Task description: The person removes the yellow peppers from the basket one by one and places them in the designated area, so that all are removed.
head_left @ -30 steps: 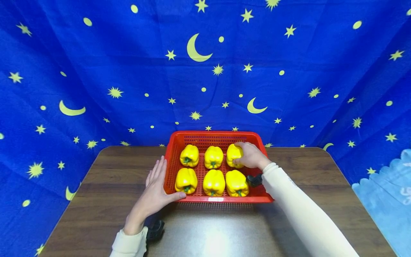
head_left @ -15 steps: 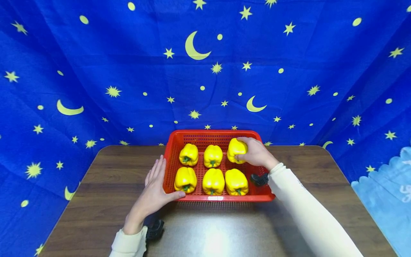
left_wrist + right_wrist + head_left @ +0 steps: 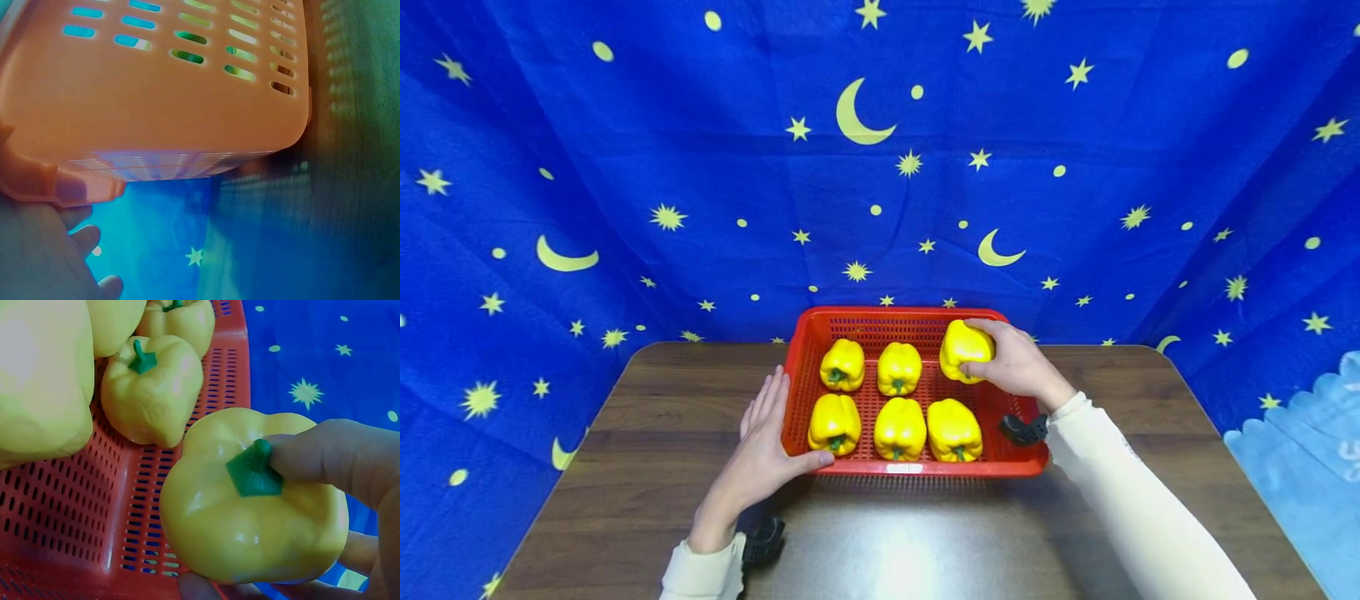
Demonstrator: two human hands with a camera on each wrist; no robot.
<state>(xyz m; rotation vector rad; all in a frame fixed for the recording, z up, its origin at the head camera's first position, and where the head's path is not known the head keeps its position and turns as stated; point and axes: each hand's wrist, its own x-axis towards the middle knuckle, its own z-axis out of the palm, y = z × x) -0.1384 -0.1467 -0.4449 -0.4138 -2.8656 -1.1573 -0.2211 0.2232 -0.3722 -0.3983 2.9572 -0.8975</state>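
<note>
Presently, one red basket [image 3: 970, 468] is holding five yellow peppers [image 3: 899, 429] at the counter's [image 3: 655, 450] far edge, the right hand [image 3: 1017, 360] gripping a sixth pepper [image 3: 959, 352] near the basket's far right corner, the straight-fingered left hand [image 3: 758, 446] touching its left rim.

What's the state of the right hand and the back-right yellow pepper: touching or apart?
Touching: the right wrist view shows the right hand with its thumb on the yellow pepper, beside the green stem.

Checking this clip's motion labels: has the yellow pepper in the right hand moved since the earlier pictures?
Yes: in the head view, the held pepper has shifted right and slightly up, widening its gap from the resting back-middle pepper.
</note>
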